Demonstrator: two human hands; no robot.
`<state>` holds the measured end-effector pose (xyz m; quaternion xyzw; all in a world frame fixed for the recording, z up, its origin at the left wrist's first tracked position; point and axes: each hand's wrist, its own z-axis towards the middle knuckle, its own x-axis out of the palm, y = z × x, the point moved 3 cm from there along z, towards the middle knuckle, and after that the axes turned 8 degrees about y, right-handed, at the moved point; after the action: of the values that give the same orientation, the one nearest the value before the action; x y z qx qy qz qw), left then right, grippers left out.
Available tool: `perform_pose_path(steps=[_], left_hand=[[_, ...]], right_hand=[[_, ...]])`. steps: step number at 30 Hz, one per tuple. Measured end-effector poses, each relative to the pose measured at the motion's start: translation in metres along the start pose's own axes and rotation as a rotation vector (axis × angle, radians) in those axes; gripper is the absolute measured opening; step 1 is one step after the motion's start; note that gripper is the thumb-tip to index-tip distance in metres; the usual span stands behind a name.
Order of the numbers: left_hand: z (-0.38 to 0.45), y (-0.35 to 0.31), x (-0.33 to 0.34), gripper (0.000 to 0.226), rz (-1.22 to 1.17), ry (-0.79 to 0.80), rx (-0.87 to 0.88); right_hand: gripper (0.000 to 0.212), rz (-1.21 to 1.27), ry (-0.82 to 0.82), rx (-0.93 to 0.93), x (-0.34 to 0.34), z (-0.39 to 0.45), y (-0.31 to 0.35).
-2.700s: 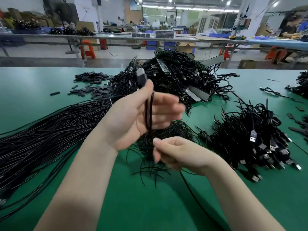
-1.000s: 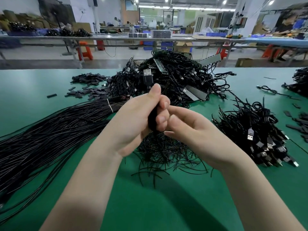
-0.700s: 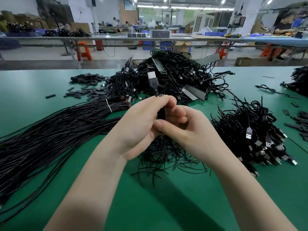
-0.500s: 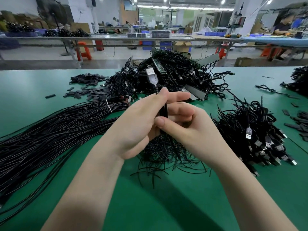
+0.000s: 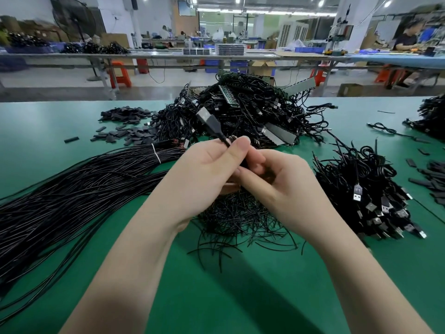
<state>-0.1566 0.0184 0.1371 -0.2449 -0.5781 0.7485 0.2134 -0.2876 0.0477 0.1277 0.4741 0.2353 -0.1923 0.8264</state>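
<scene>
The green desk (image 5: 240, 297) filled most of what I could see from where I stood. Across its left side lay a long bundle of black leads (image 5: 72, 201), fanned out towards the near edge and cinched at its far end by a white tie (image 5: 157, 154). Behind the hands rose a tangled heap (image 5: 252, 109) of black cables with green circuit strips poking out of it. To the right sat a pile of coiled USB cables (image 5: 361, 189), their metal plugs facing the near side. A scatter of short black wire pieces (image 5: 236, 220) lay on the desk directly under the hands, and flat black sleeves (image 5: 125, 126) were strewn at the far left.

Both hands met above that scatter. The left hand (image 5: 204, 174) had its fingers and thumb closed on a USB cable (image 5: 225, 141) just below the plug (image 5: 208, 121) — the plug stuck up and tilted away to the left, clear of the heap behind it. The right hand (image 5: 284, 189) pressed against the left, its fingers curled in tight around the lower part of the same cable — how that part was folded I could not tell.
</scene>
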Motion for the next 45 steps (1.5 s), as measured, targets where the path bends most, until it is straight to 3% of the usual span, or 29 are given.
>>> perform_pose_path(steps=[4,10,14,16,17,19,20,22,24,26,32,37,42,45], left_hand=[[-0.001,0.006,-0.007,0.039,0.148,-0.132,-0.063],[0.005,0.016,-0.012,0.043,0.133,-0.316,-0.069],[0.000,0.016,-0.023,0.022,0.076,-0.432,-0.064],[-0.006,0.011,-0.039,0.023,0.430,-0.492,0.022],[-0.006,0.007,-0.042,0.038,0.694,-0.465,0.046],[0.001,0.012,-0.033,0.072,1.204,-0.240,0.030],[0.007,0.020,-0.024,0.077,1.415,-0.096,0.021],[0.015,0.036,-0.005,0.064,1.656,0.111,0.090],[0.015,0.047,0.005,0.052,1.705,0.200,0.163],[0.012,0.054,0.008,0.056,1.695,0.269,0.171],[0.000,0.075,0.014,0.047,1.675,0.473,-0.115],[-0.020,0.087,0.025,0.040,1.824,0.573,-0.183],[-0.033,0.089,0.035,0.024,1.765,0.522,-0.227],[-0.039,0.090,0.031,0.022,1.691,0.410,-0.192]], right_hand=[[0.014,-0.182,0.034,0.059,0.008,0.003,0.003],[0.037,-0.553,0.046,0.252,0.027,0.008,-0.011],[0.028,-0.419,-0.052,0.281,0.025,0.010,-0.035],[0.032,-0.247,-0.001,0.342,0.016,0.010,-0.053],[0.033,-0.161,0.071,0.379,0.014,0.010,-0.061],[0.034,-0.002,0.242,0.454,0.014,0.005,-0.073],[0.033,0.078,0.311,0.485,0.014,0.003,-0.077],[0.033,0.179,0.427,0.518,0.016,-0.002,-0.079],[0.033,0.145,0.549,0.537,0.018,-0.007,-0.080],[0.031,0.101,0.668,0.547,0.022,-0.012,-0.081],[0.030,0.304,0.812,0.568,0.041,-0.027,-0.083],[0.032,0.257,0.921,0.621,0.058,-0.037,-0.083],[0.030,0.154,1.006,0.649,0.056,-0.038,-0.077],[0.024,0.162,0.959,0.663,0.046,-0.038,-0.075]])
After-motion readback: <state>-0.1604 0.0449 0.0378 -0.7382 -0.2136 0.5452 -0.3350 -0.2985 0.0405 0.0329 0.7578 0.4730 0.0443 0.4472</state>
